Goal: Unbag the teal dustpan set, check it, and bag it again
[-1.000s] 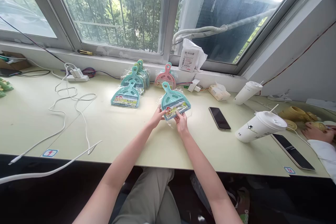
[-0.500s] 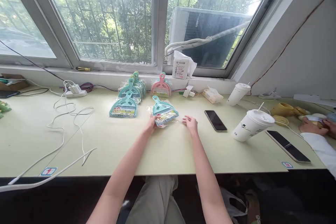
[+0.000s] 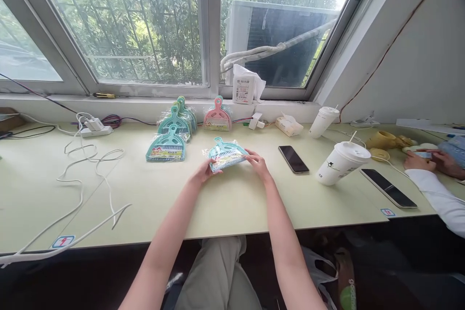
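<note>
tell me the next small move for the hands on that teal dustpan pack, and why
Probably carry the teal dustpan pack left and back toward the other teal packs. Both the left hand and the right hand grip its edges, it sits apart from that group, and bare table lies between them. This is only a judgement.

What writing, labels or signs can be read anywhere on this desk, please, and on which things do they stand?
Nothing here reads as words.
White packet on the sill: printed label, too small.
Teal dustpan pack between left hand and right hand: coloured card, blurred.
Paper cup: small dark logo, illegible.
Desk edge stickers: a red mark in a blue frame, unclear.
</note>
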Motion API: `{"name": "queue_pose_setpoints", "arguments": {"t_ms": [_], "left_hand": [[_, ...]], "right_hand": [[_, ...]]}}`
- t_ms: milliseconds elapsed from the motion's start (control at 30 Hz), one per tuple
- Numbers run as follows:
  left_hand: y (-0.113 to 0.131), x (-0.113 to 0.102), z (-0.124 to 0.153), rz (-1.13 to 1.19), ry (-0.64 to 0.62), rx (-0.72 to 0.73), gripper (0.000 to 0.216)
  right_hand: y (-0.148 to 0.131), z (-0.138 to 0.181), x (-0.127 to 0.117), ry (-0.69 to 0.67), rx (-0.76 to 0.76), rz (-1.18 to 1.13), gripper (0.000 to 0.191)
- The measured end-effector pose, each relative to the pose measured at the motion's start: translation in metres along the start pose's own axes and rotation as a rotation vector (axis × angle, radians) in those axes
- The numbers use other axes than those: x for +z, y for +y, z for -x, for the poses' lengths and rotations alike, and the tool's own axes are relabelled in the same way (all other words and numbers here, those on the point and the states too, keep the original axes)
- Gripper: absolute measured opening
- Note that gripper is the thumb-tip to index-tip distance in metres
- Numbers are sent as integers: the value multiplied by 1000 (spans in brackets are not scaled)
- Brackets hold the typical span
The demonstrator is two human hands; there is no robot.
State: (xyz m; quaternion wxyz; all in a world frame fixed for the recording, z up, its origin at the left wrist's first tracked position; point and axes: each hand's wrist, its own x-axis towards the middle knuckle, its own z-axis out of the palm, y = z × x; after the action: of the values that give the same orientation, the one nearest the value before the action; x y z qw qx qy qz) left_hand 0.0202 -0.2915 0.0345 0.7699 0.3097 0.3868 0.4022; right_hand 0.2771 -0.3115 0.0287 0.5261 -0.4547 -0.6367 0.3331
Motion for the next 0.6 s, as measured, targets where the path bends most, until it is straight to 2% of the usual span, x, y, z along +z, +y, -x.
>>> {"name": "queue_pose_setpoints", "arguments": {"t_ms": [167,267,433,533,600], "left_hand": [[-1,1,2,-122,-138,-5,39],[-2,3,5,-191,-205,25,47],[3,4,15,-348,-231,8,66],[3,8,22,-404,-291,72,78],[-1,14,23,-408,-320,196,95]], "right_hand": [[11,-4,6,117,57,2,32],[20,-5,11,135,97,-13,34],[33,-6,13,86,259,-187,70],[36,-10,12,84,258,-278,60],[38,-13,10,170,220,-309,47]]}}
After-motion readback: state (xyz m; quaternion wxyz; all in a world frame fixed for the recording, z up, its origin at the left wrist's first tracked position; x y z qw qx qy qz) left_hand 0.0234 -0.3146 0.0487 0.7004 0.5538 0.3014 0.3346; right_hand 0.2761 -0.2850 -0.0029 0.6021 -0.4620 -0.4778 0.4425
